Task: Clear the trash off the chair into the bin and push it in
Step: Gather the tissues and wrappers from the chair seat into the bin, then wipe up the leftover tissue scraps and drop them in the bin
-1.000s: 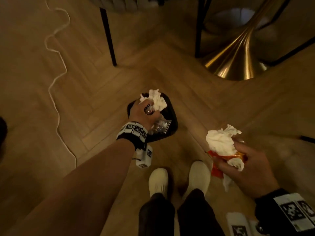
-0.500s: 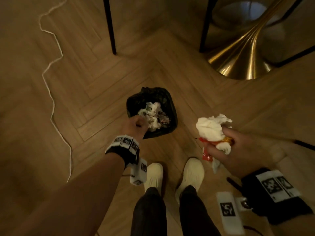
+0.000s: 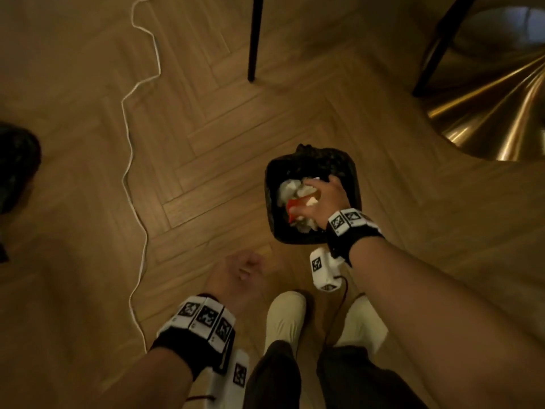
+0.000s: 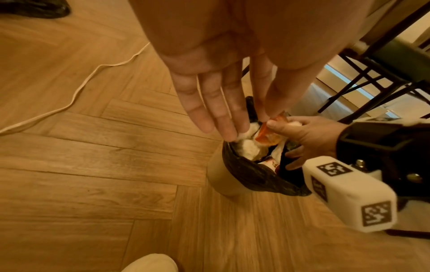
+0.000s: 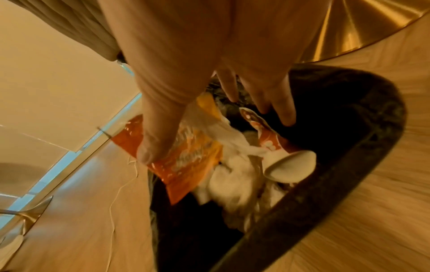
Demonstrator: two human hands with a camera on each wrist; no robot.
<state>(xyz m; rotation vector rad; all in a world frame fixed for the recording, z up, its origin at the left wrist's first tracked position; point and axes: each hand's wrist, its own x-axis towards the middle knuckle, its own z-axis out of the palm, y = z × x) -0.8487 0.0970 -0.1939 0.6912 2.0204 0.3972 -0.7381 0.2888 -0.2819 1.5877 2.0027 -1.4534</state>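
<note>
A small bin (image 3: pixel 351 172) lined with a black bag stands on the wood floor just ahead of my feet. Crumpled white tissues (image 3: pixel 287 187) and a white plastic spoon (image 5: pixel 291 165) lie inside it. My right hand (image 3: pixel 312 190) reaches into the bin's mouth and holds an orange snack wrapper (image 5: pixel 190 162) with tissue, thumb on top and the other fingers spread below. In the left wrist view that hand (image 4: pixel 281 139) pinches the wrapper (image 4: pixel 265 136) over the bin (image 4: pixel 223 174). My left hand (image 3: pixel 244 270) hangs empty beside the bin, fingers (image 4: pixel 209 103) straight.
A white cord (image 3: pixel 129 160) snakes across the floor on the left. Black chair legs (image 3: pixel 254 39) stand behind the bin, and a brass table base (image 3: pixel 486 113) flares at the upper right. A dark object (image 3: pixel 14 166) sits at the left edge. My white shoes (image 3: pixel 284 317) are below.
My left hand dropped its tissues and bottle into the bin and pulled back toward me, empty. My right hand carried the wrapper and tissues from my right side into the bin's mouth.
</note>
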